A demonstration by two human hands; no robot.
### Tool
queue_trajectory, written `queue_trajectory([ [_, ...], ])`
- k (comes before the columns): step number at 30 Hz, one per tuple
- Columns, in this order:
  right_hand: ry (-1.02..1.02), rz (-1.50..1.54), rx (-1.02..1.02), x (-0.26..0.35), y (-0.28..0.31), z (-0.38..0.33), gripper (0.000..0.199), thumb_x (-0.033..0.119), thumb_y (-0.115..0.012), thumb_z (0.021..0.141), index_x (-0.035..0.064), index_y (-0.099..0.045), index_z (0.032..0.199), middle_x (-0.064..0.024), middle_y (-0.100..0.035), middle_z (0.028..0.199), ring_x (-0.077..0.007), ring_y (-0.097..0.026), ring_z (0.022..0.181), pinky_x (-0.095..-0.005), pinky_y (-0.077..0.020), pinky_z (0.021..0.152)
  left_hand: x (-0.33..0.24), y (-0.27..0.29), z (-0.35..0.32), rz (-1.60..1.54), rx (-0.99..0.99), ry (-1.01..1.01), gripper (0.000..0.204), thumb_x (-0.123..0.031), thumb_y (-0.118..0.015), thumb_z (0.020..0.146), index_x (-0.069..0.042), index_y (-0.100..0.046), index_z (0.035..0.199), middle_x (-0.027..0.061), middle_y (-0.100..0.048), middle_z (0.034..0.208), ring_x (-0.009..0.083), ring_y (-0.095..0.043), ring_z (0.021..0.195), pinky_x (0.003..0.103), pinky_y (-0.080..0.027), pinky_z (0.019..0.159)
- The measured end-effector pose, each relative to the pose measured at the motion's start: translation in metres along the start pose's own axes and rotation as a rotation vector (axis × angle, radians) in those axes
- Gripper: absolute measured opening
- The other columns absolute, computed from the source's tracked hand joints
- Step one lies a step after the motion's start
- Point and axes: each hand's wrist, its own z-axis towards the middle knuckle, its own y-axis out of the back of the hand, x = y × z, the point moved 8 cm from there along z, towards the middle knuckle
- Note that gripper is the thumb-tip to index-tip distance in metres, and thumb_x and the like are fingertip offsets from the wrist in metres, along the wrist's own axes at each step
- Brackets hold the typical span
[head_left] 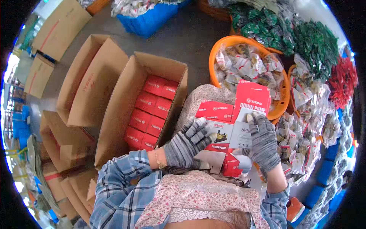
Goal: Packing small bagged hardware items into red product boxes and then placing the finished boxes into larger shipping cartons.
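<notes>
Grey striped gloves cover both my hands. A red and white printed carton (219, 135), partly unfolded with its flaps up, lies in front of my lap. My left hand (187, 143) rests at its left side, fingers stretched and a little apart against the edge. On the other side my right hand (264, 139) grips a white and grey panel of the carton, fingers on top and thumb lower down. A tall red flap (252, 95) stands up beyond the right fingertips. Whether anything lies inside the carton is hidden.
To the left, an open brown box (118, 110) holds rows of red cartons (148, 108). More brown boxes (89, 82) stand farther left. An orange basket (214, 57) of bagged parts is ahead right, near green bags (263, 28) and red bags (341, 82). A blue crate (148, 21) stands far ahead.
</notes>
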Motion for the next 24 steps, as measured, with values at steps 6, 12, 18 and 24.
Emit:
queue_trajectory([
  [6,-0.014,-0.041,-0.272,-0.009,0.022,0.012,0.084,0.059,-0.076,0.070,-0.0002,-0.052,0.126,-0.0205,-0.053,0.121,-0.0401,-0.052,0.112,-0.0510,-0.0384,0.101,-0.005,0.002,0.006,0.087,-0.002,-0.027,0.095,-0.067,-0.057,0.084,-0.008,-0.029,0.153,0.0250,-0.018,0.160,0.0451,-0.009,0.149,0.059,-0.005,0.119],
  [12,-0.130,0.163,-0.187,-0.023,0.026,0.025,0.056,0.053,-0.078,0.074,0.0036,-0.060,0.093,-0.0132,-0.060,0.084,-0.0318,-0.059,0.075,-0.0444,-0.0491,0.072,-0.009,0.008,0.007,0.114,0.037,-0.025,0.100,-0.072,-0.056,0.081,-0.005,-0.031,0.152,0.0285,-0.016,0.159,0.0478,-0.007,0.148,0.059,-0.005,0.119],
  [18,-0.065,0.911,-0.489,-0.037,0.070,0.022,0.034,0.038,-0.075,0.086,0.0087,-0.059,0.086,0.0041,-0.053,0.058,-0.0183,-0.048,0.049,-0.0364,-0.0436,0.051,-0.032,0.068,0.041,-0.118,-0.154,-0.177,0.117,-0.080,-0.062,0.071,-0.003,-0.028,0.152,0.0297,-0.009,0.160,0.0484,-0.004,0.148,0.057,-0.005,0.119],
  [24,0.094,1.828,-0.581,-0.051,0.060,-0.021,0.028,0.018,-0.055,0.099,0.0015,-0.054,0.122,-0.0111,-0.060,0.118,-0.0173,-0.057,0.106,-0.0371,-0.0462,0.093,-0.076,0.144,0.113,-0.675,-0.203,-0.482,0.120,-0.079,-0.069,0.066,-0.005,-0.030,0.152,0.0292,-0.011,0.160,0.0478,-0.014,0.147,0.052,-0.011,0.118],
])
